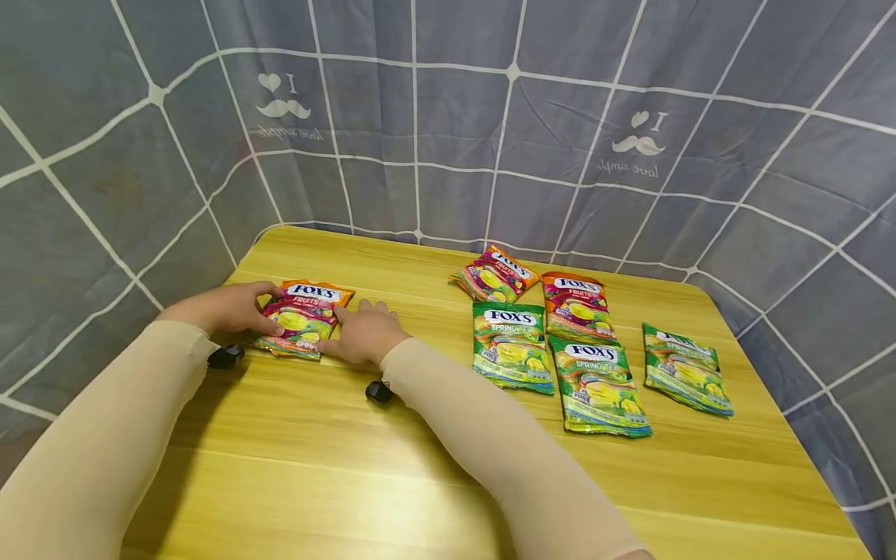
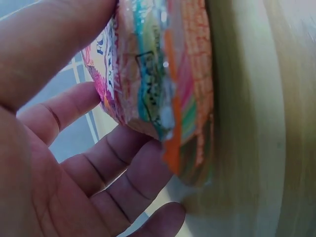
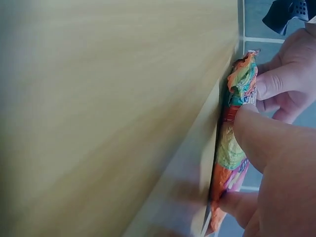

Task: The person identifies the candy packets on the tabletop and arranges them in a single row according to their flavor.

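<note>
An orange-topped Fox's Fruits candy bag [image 1: 306, 311] lies at the left of the wooden table, between both hands. My left hand [image 1: 234, 307] grips its left side. In the left wrist view, the bag's crinkled edge [image 2: 153, 74] sits between the thumb and the curled fingers. From the other side, my right hand [image 1: 367, 334] touches the bag's right edge with thumb and index finger, its other fingers stretched away. The right wrist view shows the bag edge-on [image 3: 232, 148], with the right thumb and a fingertip against it.
Two more Fruits bags [image 1: 495, 276] [image 1: 577, 306] lie toward the back, right of centre. Three green Spring Tea candy bags [image 1: 513, 350] [image 1: 602, 389] [image 1: 686, 369] are nearer and farther right. A grey grid-patterned curtain [image 1: 455, 109] stands round the table's [image 1: 301, 467] back and sides.
</note>
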A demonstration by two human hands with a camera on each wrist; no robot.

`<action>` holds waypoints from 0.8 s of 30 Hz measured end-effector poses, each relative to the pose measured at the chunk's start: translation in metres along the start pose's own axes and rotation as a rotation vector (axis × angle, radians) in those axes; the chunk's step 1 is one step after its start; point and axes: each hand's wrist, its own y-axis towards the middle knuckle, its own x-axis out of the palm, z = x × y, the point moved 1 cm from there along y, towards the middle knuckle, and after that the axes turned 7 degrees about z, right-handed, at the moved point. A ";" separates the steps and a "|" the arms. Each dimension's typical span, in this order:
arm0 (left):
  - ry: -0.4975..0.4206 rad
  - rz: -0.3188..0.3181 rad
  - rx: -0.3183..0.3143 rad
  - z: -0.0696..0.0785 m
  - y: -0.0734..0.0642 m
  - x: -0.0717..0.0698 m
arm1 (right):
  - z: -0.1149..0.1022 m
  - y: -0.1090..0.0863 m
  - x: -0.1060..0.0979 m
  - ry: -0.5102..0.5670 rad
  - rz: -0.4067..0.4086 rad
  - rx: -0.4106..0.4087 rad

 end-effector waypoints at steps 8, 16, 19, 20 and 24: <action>0.035 0.036 -0.022 -0.008 -0.005 -0.002 | -0.018 0.006 -0.004 -0.030 -0.015 0.070; 0.020 0.030 -0.047 -0.009 -0.008 -0.001 | -0.029 0.003 -0.009 -0.077 -0.077 0.134; 0.007 0.029 -0.065 -0.008 -0.009 -0.001 | -0.030 0.002 -0.010 -0.088 -0.098 0.147; 0.004 0.028 -0.071 -0.008 -0.009 -0.001 | -0.030 0.002 -0.011 -0.089 -0.100 0.148; 0.003 0.014 -0.100 -0.006 -0.009 -0.002 | -0.031 0.002 -0.011 -0.089 -0.099 0.147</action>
